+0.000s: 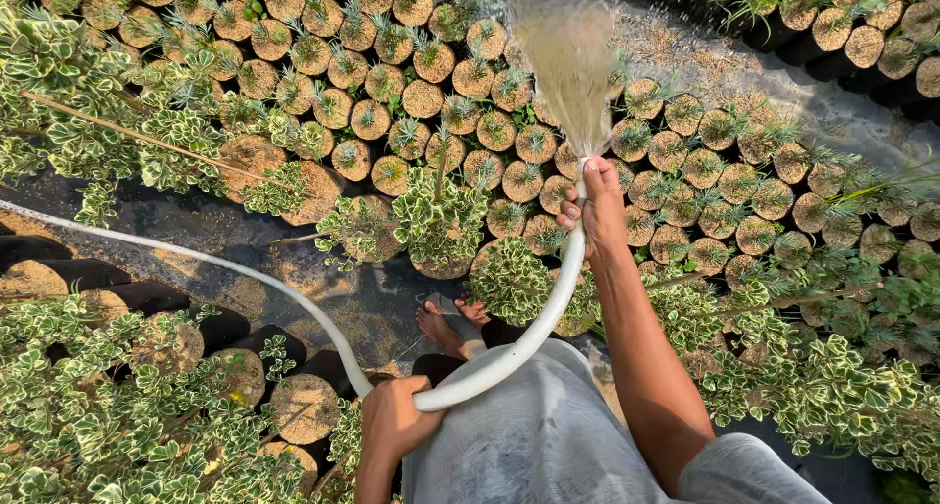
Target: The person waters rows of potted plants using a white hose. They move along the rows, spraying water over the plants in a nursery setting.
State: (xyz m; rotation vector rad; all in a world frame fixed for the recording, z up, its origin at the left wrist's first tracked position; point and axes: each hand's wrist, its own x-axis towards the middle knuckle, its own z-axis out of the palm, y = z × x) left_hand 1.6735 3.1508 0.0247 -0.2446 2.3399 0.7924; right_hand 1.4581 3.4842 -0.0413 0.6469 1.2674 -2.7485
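— While we look from the left side, what do we see first?

— We see leafy green-and-white plants [108, 112] up top and more of them [88, 416] down low. Between them lies dark wet ground [196, 225]. A white hose [245, 274] runs across it from the left edge.

— Where does the hose go?

— It dips down to our left hand [392, 421] near the bottom. Our fingers are curled tight around it there, closed all the way. Then the hose bends up in a curve to our right hand [595, 210].

— How does the right hand hold it?

— It is wrapped shut around the end of the hose, with the thumb pressed by the opening. Water [573, 63] sprays out from there in a wide fan, going up and away from us.

— What does the water land on?

— It falls over rows of small round pots [421, 97] packed close together. Each has brown soil and a tiny spiky plant. We cannot tell just which pots get wet.

— What is below the hose?

— Our bare foot [443, 328] stands on the dark ground, just beside a leafy pot. Our grey shorts [529, 435] show at the bottom.

— And on the right?

— More round pots [725, 191], then more green-and-white leaves [832, 386] lower down.
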